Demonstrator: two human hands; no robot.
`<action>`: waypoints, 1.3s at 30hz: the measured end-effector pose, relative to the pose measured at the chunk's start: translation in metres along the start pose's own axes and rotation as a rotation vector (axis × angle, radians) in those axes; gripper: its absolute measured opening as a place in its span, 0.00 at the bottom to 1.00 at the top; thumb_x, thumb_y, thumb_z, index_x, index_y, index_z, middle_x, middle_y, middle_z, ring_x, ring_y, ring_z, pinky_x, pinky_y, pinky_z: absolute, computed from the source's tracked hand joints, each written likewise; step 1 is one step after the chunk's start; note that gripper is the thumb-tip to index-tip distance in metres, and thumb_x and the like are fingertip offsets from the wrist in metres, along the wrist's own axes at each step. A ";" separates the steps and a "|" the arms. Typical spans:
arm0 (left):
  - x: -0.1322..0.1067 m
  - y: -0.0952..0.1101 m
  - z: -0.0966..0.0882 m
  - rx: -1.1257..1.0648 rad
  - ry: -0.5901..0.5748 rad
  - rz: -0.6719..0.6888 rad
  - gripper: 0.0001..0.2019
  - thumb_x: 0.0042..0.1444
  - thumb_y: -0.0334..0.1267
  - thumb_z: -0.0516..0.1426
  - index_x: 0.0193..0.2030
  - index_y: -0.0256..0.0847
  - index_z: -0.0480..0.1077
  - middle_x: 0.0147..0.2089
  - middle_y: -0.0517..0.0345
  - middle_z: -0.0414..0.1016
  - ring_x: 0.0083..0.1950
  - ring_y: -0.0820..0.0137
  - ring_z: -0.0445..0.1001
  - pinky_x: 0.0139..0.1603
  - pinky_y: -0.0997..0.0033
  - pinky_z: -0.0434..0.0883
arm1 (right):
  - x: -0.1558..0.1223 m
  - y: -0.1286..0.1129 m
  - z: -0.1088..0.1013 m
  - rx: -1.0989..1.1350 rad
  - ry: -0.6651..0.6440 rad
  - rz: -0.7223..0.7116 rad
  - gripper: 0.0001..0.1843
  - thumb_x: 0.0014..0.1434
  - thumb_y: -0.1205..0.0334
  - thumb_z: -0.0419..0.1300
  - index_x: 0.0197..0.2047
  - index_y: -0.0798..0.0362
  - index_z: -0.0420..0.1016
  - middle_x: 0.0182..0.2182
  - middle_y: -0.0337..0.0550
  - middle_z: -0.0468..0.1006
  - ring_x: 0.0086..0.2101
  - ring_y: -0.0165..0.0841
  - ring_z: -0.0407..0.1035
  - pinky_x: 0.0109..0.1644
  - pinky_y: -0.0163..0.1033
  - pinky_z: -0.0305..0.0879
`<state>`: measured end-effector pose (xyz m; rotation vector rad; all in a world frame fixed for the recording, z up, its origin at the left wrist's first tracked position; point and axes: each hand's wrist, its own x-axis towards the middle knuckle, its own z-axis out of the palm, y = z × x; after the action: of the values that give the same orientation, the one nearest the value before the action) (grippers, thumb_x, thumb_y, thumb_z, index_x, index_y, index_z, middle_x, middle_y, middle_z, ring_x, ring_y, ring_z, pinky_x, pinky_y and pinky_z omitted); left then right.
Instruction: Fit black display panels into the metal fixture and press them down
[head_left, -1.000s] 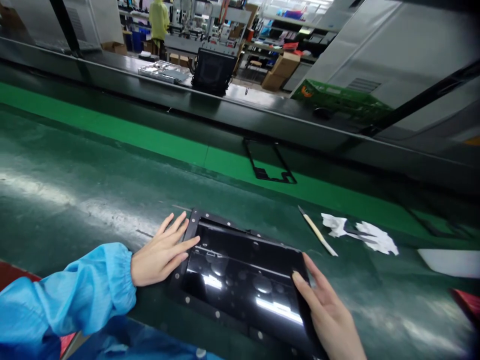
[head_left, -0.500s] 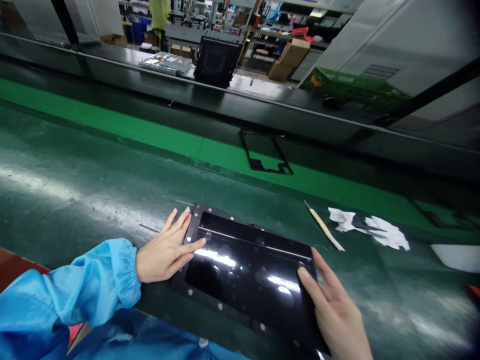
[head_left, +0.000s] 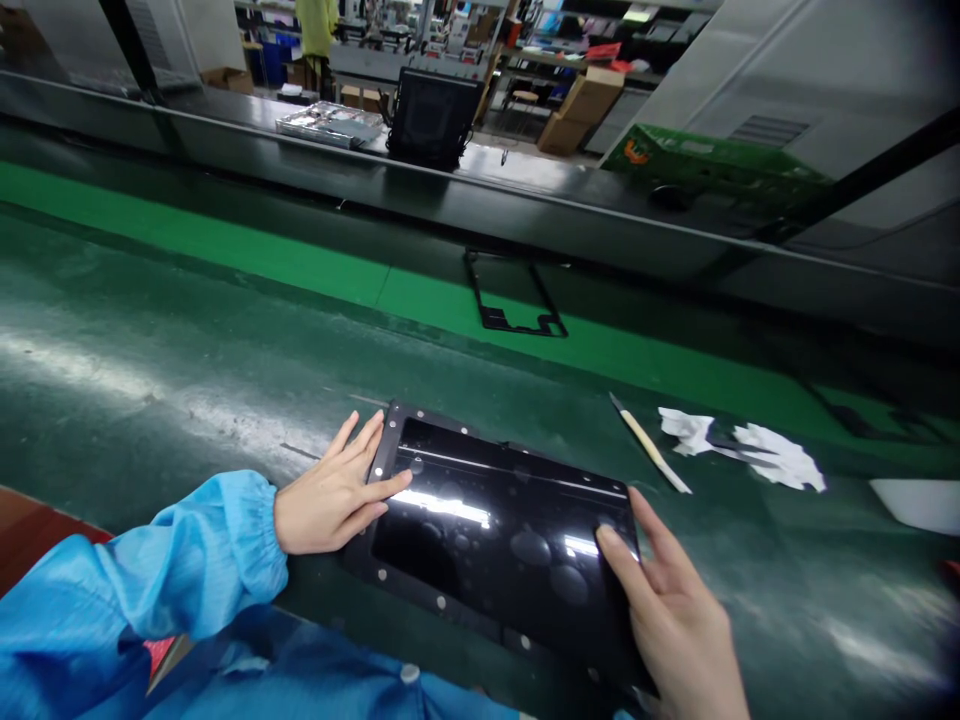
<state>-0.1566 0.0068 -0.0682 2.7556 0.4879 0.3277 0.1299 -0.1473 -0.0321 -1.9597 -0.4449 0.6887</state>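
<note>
A glossy black screen panel (head_left: 502, 540) with round smudges or bubbles on its face lies over a matte black plate (head_left: 409, 588) with several silver dots along its border. My left hand (head_left: 334, 500) rests flat with fingers spread across the plate's left edge, its index fingertip touching the panel. At the other end, my right hand (head_left: 675, 610) grips the panel's right edge, thumb on top and fingers at the far side. That end sits slightly above the plate, as far as I can tell.
To the right lie a pale-handled knife (head_left: 651, 442), crumpled white paper (head_left: 780, 455) with dark tweezers (head_left: 739, 450) and a white object (head_left: 915, 503). Farther back is a thin black frame (head_left: 517, 300). A ledge holds a black device (head_left: 435, 115) and a green crate (head_left: 712, 175).
The view has shifted slightly. Light reflections on the panel have moved, suggesting a small tilt at its right end. Both hands keep the same hold.
</note>
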 end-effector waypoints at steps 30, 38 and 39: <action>-0.002 0.003 -0.012 -0.040 -0.128 -0.083 0.24 0.67 0.41 0.49 0.68 0.52 0.52 0.74 0.46 0.34 0.73 0.48 0.30 0.67 0.32 0.42 | 0.015 0.023 -0.008 -0.016 -0.049 -0.182 0.44 0.51 0.43 0.68 0.66 0.52 0.62 0.38 0.44 0.79 0.37 0.46 0.73 0.39 0.45 0.73; 0.009 -0.002 -0.015 0.148 0.039 -0.067 0.29 0.62 0.51 0.55 0.67 0.45 0.56 0.67 0.43 0.57 0.73 0.49 0.39 0.67 0.29 0.39 | 0.022 0.030 -0.008 0.054 -0.132 -0.268 0.41 0.55 0.43 0.65 0.66 0.52 0.60 0.51 0.49 0.74 0.50 0.46 0.68 0.55 0.49 0.64; 0.010 -0.003 -0.015 0.168 0.035 -0.054 0.27 0.63 0.50 0.54 0.67 0.46 0.56 0.67 0.44 0.58 0.73 0.50 0.39 0.66 0.28 0.40 | 0.023 0.032 -0.009 0.043 -0.125 -0.311 0.39 0.56 0.44 0.64 0.66 0.52 0.61 0.52 0.49 0.72 0.51 0.45 0.67 0.56 0.48 0.63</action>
<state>-0.1525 0.0177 -0.0536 2.8961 0.6235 0.3371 0.1544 -0.1547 -0.0635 -1.7613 -0.7861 0.6153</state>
